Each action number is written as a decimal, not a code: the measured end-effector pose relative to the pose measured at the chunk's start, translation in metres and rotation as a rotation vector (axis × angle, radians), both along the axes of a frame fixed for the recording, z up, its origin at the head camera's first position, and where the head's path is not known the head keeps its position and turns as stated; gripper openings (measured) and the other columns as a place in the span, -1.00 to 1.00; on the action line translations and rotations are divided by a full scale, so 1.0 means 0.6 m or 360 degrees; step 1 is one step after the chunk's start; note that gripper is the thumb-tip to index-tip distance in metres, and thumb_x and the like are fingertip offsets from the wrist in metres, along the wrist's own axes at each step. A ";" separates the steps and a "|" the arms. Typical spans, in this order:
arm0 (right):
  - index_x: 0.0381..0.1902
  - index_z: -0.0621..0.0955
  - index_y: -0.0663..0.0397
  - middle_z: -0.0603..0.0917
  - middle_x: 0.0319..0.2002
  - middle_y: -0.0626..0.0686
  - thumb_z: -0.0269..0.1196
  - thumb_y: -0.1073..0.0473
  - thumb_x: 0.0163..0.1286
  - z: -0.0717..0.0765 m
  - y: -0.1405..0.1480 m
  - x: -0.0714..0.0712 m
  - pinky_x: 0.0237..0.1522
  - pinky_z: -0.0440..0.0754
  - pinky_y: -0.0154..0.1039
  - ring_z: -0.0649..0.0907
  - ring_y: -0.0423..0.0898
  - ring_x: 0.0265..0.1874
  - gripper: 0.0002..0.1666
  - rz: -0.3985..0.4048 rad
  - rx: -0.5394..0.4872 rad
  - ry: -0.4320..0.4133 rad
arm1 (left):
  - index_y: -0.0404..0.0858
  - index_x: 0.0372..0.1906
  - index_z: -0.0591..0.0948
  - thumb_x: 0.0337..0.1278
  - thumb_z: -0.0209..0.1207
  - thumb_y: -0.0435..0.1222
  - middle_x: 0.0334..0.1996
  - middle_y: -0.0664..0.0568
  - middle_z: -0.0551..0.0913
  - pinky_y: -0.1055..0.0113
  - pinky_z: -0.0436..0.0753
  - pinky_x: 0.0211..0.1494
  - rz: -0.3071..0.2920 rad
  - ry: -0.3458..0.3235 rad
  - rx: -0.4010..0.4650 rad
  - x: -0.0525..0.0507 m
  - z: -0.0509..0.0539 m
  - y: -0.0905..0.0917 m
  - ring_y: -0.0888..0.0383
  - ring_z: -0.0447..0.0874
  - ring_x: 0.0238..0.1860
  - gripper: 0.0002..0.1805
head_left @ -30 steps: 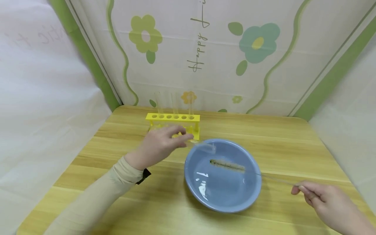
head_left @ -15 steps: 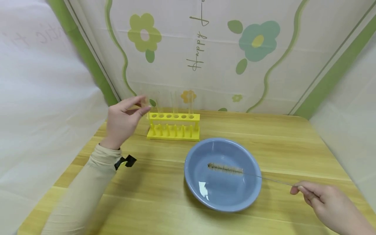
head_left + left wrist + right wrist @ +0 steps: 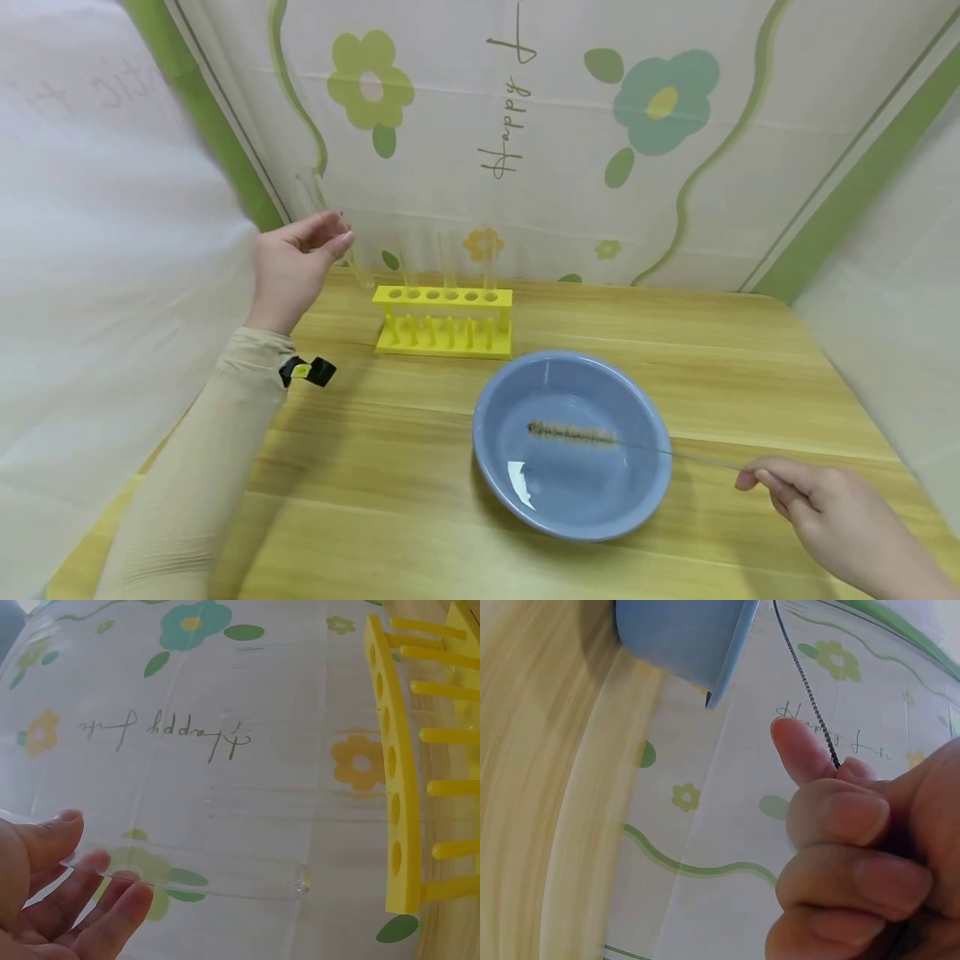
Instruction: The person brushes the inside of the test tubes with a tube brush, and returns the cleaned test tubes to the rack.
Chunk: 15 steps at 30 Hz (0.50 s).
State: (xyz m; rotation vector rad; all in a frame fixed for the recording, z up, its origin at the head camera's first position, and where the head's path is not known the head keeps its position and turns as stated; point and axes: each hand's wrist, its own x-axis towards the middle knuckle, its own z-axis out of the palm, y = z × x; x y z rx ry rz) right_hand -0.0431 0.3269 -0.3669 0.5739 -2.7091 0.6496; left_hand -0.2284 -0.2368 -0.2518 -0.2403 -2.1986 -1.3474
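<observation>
My left hand [image 3: 296, 262] pinches a clear glass test tube [image 3: 232, 879] between thumb and fingers, tilted, its rounded end just left of and above the yellow test tube rack [image 3: 442, 297]. Three more clear test tubes [image 3: 489, 260] stand upright in that rack. On the right, my right hand [image 3: 832, 504] grips the twisted wire handle [image 3: 804, 679] of a test tube brush [image 3: 572, 433]. The brush's tan bristles lie over the inside of the blue basin [image 3: 486, 479], and its wire crosses the basin's right rim.
The basin sits on a wooden table [image 3: 375, 500], in front and to the right of the rack. A white flowered cloth [image 3: 555, 200] hangs behind the table, with pale cloth walls on both sides.
My left hand has carried the test tube from over the basin leftward and up, past the rack's left end, tilting it more upright. My right hand and the brush have barely moved.
</observation>
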 end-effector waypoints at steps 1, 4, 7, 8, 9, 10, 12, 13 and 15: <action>-0.30 0.69 -0.13 0.61 -0.37 -0.41 0.22 0.63 0.14 0.000 -0.001 0.000 -0.55 0.26 -0.50 0.40 -0.41 -0.53 -0.51 -0.0005 0.0008 -0.0009 | -0.23 0.12 0.67 0.15 0.37 -0.25 -0.11 0.00 0.74 0.54 0.62 -0.14 -0.0018 -0.0045 0.0028 -0.007 -0.002 -0.002 0.23 0.66 -0.16 -0.58; -0.28 0.70 -0.10 0.63 -0.36 -0.40 0.25 0.62 0.13 0.001 -0.002 0.000 -0.56 0.30 -0.46 0.41 -0.42 -0.53 -0.53 -0.0024 0.0033 -0.0024 | -0.23 0.15 0.65 0.16 0.36 -0.23 -0.09 -0.01 0.72 0.52 0.63 -0.12 -0.0060 -0.0157 0.0096 -0.026 -0.008 -0.004 0.21 0.67 -0.13 -0.56; -0.29 0.70 -0.13 0.62 -0.36 -0.41 0.25 0.61 0.14 0.002 -0.003 0.000 -0.57 0.32 -0.43 0.40 -0.42 -0.52 -0.52 -0.0038 0.0052 -0.0031 | -0.23 0.18 0.63 0.15 0.36 -0.21 -0.06 -0.01 0.71 0.50 0.65 -0.09 -0.0100 -0.0256 0.0166 -0.043 -0.016 -0.007 0.21 0.68 -0.12 -0.52; -0.29 0.69 -0.16 0.62 -0.36 -0.41 0.25 0.61 0.14 0.003 -0.003 0.001 -0.57 0.31 -0.43 0.40 -0.42 -0.53 -0.51 -0.0038 0.0056 -0.0027 | -0.23 0.19 0.63 0.15 0.36 -0.20 -0.05 -0.01 0.71 0.49 0.65 -0.08 -0.0111 -0.0277 0.0175 -0.049 -0.019 -0.008 0.21 0.69 -0.12 -0.52; -0.30 0.68 -0.18 0.61 -0.36 -0.42 0.25 0.61 0.14 0.003 -0.004 0.001 -0.57 0.31 -0.43 0.39 -0.42 -0.53 -0.50 -0.0039 0.0060 -0.0023 | -0.22 0.20 0.63 0.15 0.36 -0.19 -0.04 -0.01 0.71 0.48 0.65 -0.08 -0.0121 -0.0296 0.0179 -0.054 -0.022 -0.009 0.21 0.69 -0.11 -0.51; -0.30 0.67 -0.21 0.61 -0.36 -0.42 0.24 0.61 0.15 0.004 -0.004 0.001 -0.57 0.31 -0.44 0.40 -0.42 -0.53 -0.48 -0.0036 0.0063 -0.0020 | -0.23 0.21 0.62 0.15 0.35 -0.19 -0.03 -0.01 0.70 0.47 0.65 -0.07 -0.0131 -0.0313 0.0182 -0.060 -0.025 -0.010 0.21 0.69 -0.11 -0.50; -0.31 0.66 -0.25 0.62 -0.35 -0.42 0.24 0.61 0.15 0.006 -0.005 0.001 -0.56 0.31 -0.45 0.41 -0.42 -0.52 -0.47 -0.0031 0.0063 -0.0014 | -0.23 0.22 0.61 0.16 0.35 -0.17 0.00 -0.03 0.69 0.47 0.65 -0.06 -0.0142 -0.0340 0.0167 -0.070 -0.032 -0.012 0.21 0.69 -0.10 -0.49; -0.31 0.65 -0.25 0.62 -0.34 -0.42 0.24 0.61 0.14 0.007 -0.006 0.001 -0.56 0.31 -0.45 0.41 -0.42 -0.52 -0.46 -0.0028 0.0063 -0.0010 | -0.24 0.22 0.60 0.16 0.35 -0.17 0.02 -0.04 0.69 0.47 0.65 -0.05 -0.0149 -0.0351 0.0167 -0.075 -0.034 -0.012 0.21 0.68 -0.09 -0.48; -0.30 0.66 -0.24 0.63 -0.34 -0.42 0.24 0.61 0.13 0.009 -0.007 0.000 -0.56 0.32 -0.45 0.42 -0.42 -0.52 -0.46 -0.0023 0.0065 -0.0002 | -0.25 0.23 0.60 0.17 0.34 -0.16 0.04 -0.04 0.68 0.48 0.64 -0.05 -0.0156 -0.0373 0.0152 -0.084 -0.039 -0.013 0.20 0.67 -0.07 -0.47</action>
